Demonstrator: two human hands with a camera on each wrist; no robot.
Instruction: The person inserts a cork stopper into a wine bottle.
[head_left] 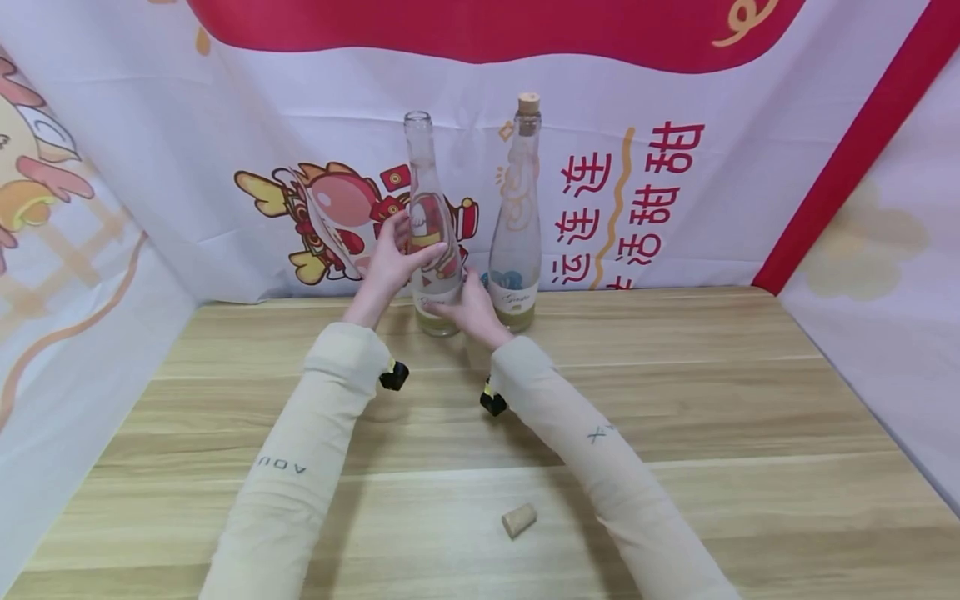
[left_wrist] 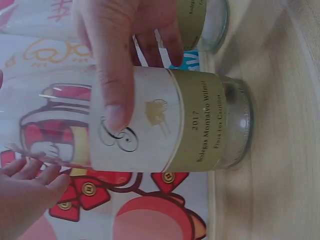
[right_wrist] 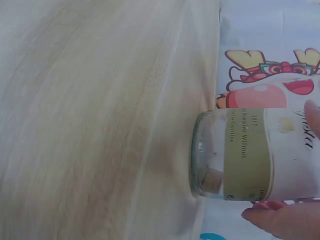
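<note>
A clear glass bottle [head_left: 429, 192], its mouth uncorked, stands near the back of the table between both hands. My left hand [head_left: 393, 262] holds it round the middle, fingers on the left side and thumb across the front. Lower down, my right hand [head_left: 474, 310] grips it at the label [left_wrist: 155, 120], thumb over the white part and fingers round the right side. Through the glass by the base, a small brown block [right_wrist: 213, 180] shows in the right wrist view. Just to the right stands a second bottle [head_left: 517, 225] with a cork [head_left: 528, 103] in its mouth.
A loose cork [head_left: 519, 521] lies on its side on the wooden table [head_left: 420, 517], toward the front between the forearms. Right behind the bottles hangs a printed white cloth [head_left: 322, 108] with red and cartoon designs. Cloth walls also close off both sides.
</note>
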